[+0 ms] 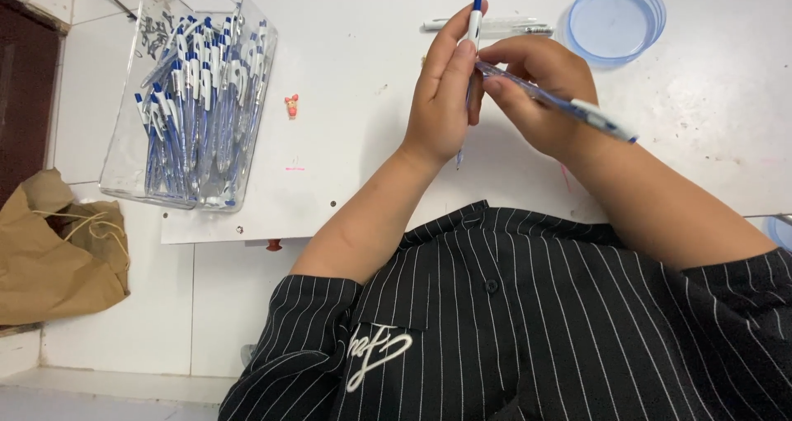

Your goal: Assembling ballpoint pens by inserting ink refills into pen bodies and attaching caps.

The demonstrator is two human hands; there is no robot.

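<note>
My left hand (441, 99) grips a blue-and-white pen (474, 21) upright over the white table (355, 141), its blue cap end sticking out above my fingers and its tip showing below my palm. My right hand (540, 87) holds a second clear blue pen (577, 108) slantwise, with its white clip end pointing to the lower right. The fingertips of both hands meet where the two pens cross. My forearms come out of black pinstriped sleeves.
A clear plastic bin (190, 99) full of several blue-and-white pens stands at the left. A blue round lid (615, 17) and a loose pen (503, 27) lie at the far edge. A tiny red figure (291, 104) lies near the bin. A brown paper bag (58, 248) sits on the floor.
</note>
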